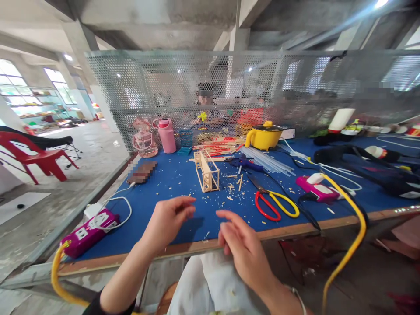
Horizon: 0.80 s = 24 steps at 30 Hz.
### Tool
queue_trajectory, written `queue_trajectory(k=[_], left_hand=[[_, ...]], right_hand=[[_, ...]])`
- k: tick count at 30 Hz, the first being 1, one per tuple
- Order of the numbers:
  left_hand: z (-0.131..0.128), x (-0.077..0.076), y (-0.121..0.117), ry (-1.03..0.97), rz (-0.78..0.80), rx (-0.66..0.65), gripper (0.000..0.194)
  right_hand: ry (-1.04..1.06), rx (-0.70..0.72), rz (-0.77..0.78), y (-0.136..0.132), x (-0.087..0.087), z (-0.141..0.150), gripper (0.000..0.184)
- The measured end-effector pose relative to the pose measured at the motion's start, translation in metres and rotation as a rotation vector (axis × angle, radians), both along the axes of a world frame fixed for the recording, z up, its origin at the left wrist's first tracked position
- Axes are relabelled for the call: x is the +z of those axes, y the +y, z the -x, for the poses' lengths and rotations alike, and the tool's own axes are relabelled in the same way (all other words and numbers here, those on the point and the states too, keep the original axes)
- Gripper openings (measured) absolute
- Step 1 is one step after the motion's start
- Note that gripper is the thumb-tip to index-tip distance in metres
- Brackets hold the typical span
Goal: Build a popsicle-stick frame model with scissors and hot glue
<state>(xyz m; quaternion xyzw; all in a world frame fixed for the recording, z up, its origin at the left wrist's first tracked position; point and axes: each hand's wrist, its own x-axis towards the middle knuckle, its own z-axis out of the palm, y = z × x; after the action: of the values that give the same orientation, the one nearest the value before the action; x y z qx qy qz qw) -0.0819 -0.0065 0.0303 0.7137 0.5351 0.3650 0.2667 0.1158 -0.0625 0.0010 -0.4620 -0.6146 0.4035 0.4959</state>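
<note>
L hand (172, 218) over tbl (144, 205), fingers loosely curled w/ thumb close; R hand (241, 240) opp., index out, rest bent. Wood frame (206, 169) btwn & beyond, scissors (263, 190) to R.

The trousers (210, 282) are pale, close to white, softly creased, with small specks (232, 292) on the cloth. Left of the trousers, a black sleeve (93, 308) leaves most of the left forearm (131, 271) and the left hand (171, 222) bare; right of them, a thin, pale bracelet (299, 298) circles the right wrist (278, 294).
</note>
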Motion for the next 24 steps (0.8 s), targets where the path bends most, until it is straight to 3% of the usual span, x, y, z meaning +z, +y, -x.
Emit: queue_trajectory(k=[2, 4, 7, 11, 16, 20, 24], left_hand=[[-0.003, -0.001, 0.036, 0.167, 0.037, 0.064, 0.032], [-0.010, -0.006, 0.066, 0.307, -0.061, 0.086, 0.038], [-0.022, -0.018, 0.094, 0.313, -0.131, 0.077, 0.046], [-0.030, -0.029, 0.107, 0.259, -0.144, 0.044, 0.022], [-0.027, -0.017, 0.110, 0.121, -0.187, 0.033, 0.015], [-0.025, 0.010, 0.113, -0.024, -0.254, 0.084, 0.028], [-0.030, 0.025, 0.117, -0.221, -0.268, 0.012, 0.028]], right_hand=[[-0.307, -0.013, -0.057, 0.032, 0.002, -0.004, 0.034], [-0.450, -0.092, -0.125, 0.065, 0.007, -0.009, 0.035], [-0.457, -0.186, -0.251, 0.112, 0.022, -0.017, 0.048], [-0.363, -0.052, -0.308, 0.158, 0.037, -0.022, 0.037], [-0.145, -0.042, -0.273, 0.178, 0.038, -0.019, 0.016], [0.143, -0.086, -0.181, 0.180, 0.038, -0.016, 0.026], [0.424, -0.130, -0.095, 0.180, 0.033, -0.011, 0.034]])
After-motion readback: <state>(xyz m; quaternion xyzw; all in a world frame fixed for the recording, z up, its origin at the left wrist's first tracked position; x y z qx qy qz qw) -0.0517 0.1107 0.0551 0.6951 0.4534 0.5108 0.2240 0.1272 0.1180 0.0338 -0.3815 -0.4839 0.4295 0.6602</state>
